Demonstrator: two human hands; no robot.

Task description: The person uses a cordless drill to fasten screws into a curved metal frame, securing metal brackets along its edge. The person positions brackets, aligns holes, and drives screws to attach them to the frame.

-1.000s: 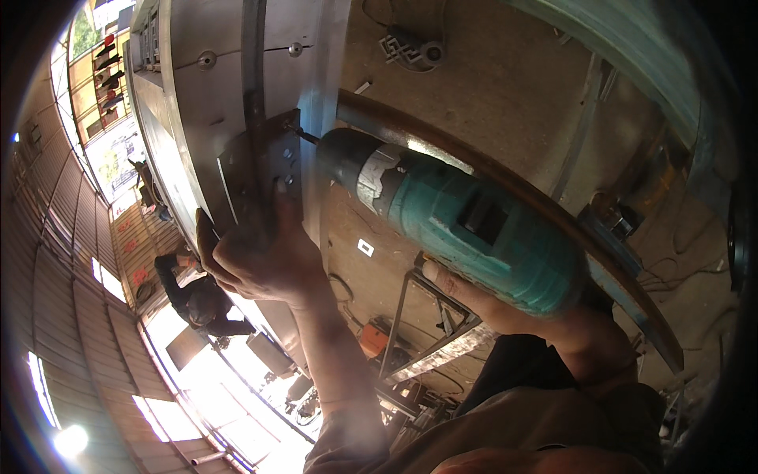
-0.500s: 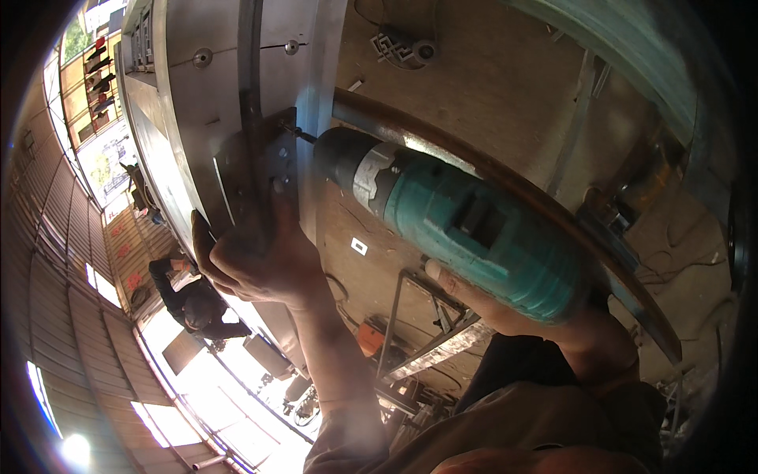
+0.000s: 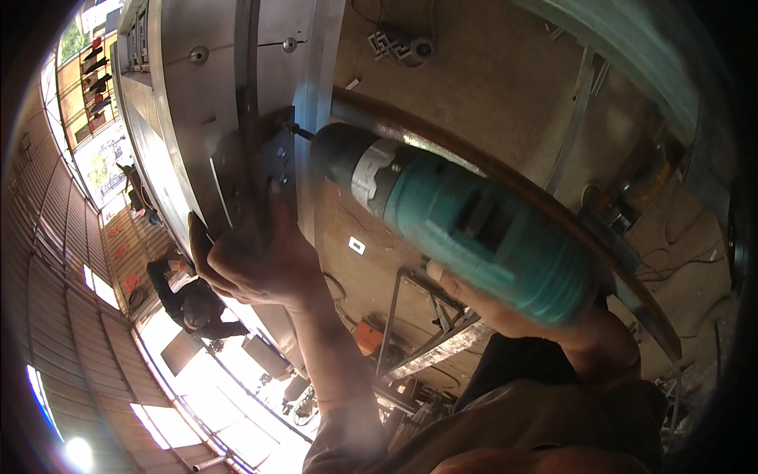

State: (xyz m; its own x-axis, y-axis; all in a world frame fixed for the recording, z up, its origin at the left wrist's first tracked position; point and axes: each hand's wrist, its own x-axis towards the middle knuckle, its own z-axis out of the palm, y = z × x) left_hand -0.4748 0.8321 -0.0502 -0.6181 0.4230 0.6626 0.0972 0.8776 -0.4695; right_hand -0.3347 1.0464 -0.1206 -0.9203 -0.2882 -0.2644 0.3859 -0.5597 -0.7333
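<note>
My right hand (image 3: 505, 304) is wrapped around a teal cordless drill (image 3: 474, 229) with a black front and a silver collar. Its thin bit (image 3: 301, 132) points left and meets the upper part of a dark metal plate with holes (image 3: 278, 158). That plate lies against a grey metal frame (image 3: 213, 95). My left hand (image 3: 264, 265) grips the plate's lower end, one finger stretched along its face and the others curled at the frame's side. Shade hides part of those fingers. The drill covers most of my right hand's fingers.
Behind the drill runs a long curved brown metal bar (image 3: 505, 170). A small metal piece with a lattice pattern (image 3: 399, 47) lies on the floor. A metal stand (image 3: 426, 347) and an orange object (image 3: 368, 337) are below. Another person (image 3: 197, 304) is at the left.
The view has shifted very slightly. Both hands, the drill and the plate keep nearly the same places, with the bit still at the plate.
</note>
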